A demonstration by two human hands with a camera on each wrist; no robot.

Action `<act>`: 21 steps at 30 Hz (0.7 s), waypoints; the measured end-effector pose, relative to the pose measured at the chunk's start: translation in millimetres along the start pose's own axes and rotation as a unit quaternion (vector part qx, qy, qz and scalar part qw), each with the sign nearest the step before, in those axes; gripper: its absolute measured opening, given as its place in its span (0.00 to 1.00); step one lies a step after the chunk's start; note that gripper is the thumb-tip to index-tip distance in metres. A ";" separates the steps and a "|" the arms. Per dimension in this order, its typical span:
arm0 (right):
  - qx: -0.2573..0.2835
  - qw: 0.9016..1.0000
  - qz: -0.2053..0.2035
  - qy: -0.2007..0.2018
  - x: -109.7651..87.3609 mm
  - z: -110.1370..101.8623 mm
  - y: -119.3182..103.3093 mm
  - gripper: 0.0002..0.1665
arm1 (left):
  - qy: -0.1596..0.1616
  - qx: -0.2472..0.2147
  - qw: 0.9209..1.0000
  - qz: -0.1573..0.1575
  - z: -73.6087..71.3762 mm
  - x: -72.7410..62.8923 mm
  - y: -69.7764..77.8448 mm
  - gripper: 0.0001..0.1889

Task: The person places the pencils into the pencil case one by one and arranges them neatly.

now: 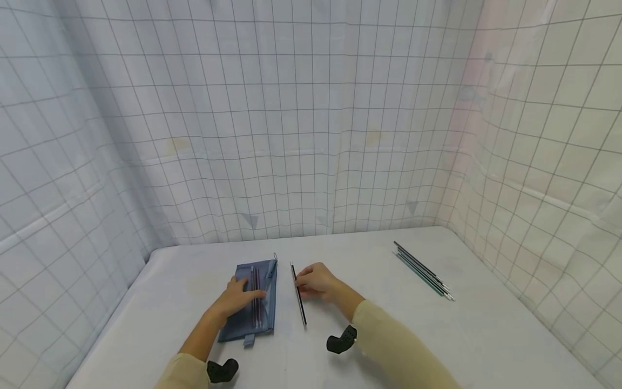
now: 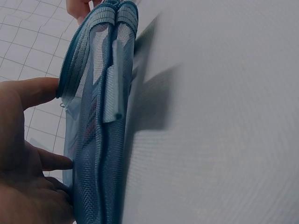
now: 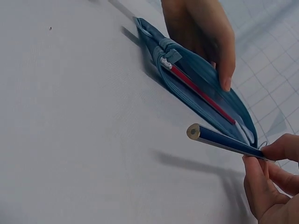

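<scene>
On the white table lies a blue mesh pencil case, its zip side parted. Several pencils show on it in the head view; in the right wrist view a red pencil lies inside the opening. My left hand rests on the case with fingers spread, its thumb at the rim of the opening. Just right of the case, my right hand pinches a dark blue pencil between thumb and fingers. The pencil's flat, unsharpened end points away from the hand.
Several more pencils, dark and green, lie in a loose bundle on the right of the table. White gridded cloth surrounds the table at the back and sides. Black wrist devices sit by both sleeves.
</scene>
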State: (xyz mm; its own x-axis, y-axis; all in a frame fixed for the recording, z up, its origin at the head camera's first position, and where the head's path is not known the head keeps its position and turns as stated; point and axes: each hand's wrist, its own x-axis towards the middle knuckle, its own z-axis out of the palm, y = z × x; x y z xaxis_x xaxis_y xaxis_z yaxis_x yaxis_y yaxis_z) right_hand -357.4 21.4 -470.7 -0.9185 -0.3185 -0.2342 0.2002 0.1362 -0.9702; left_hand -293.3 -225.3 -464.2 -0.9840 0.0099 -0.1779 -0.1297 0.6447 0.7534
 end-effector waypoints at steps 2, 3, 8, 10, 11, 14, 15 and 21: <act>0.001 1.000 -0.003 -0.002 0.8 4.1 -1.1 0.07 | 0.001 0.002 1.000 -0.001 0.1 0.7 -0.5 0.52; 0.000 1.000 -0.005 -0.001 0.8 6.1 -1.7 0.07 | 0.001 0.003 1.000 -0.001 0.2 0.9 -0.7 0.52; -0.020 1.000 -0.012 0.007 2.0 14.9 -4.4 0.06 | 0.000 0.004 1.000 -0.003 0.1 0.3 -1.2 0.53; -0.036 0.999 -0.012 0.011 2.6 19.0 -5.8 0.05 | -0.001 0.004 1.000 -0.004 -0.2 0.0 -0.9 0.53; -0.045 0.999 -0.010 0.016 3.1 21.6 -6.8 0.05 | -0.001 0.005 1.000 -0.004 -0.3 -0.1 -0.9 0.53; -0.065 0.998 -0.006 0.027 4.0 30.5 -9.9 0.05 | 0.000 0.007 1.000 -0.004 -0.7 -0.1 -0.5 0.53; -0.073 0.997 -0.003 0.032 4.5 33.9 -11.0 0.05 | 0.000 0.008 1.000 -0.004 -0.7 0.1 -0.3 0.53; -0.111 0.993 0.011 0.043 6.1 53.7 -18.8 0.04 | 0.001 0.011 1.000 -0.010 -0.2 1.7 0.9 0.53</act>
State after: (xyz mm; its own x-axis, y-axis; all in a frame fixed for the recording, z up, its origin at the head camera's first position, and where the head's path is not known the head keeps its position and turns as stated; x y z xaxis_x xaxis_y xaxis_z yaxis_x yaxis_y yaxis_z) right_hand -348.5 -33.6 -457.2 -0.9426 -0.2329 -0.2392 0.1484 0.3494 -0.9252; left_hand -295.2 -224.9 -463.6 -0.9813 -0.0046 -0.1922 -0.1470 0.6619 0.7350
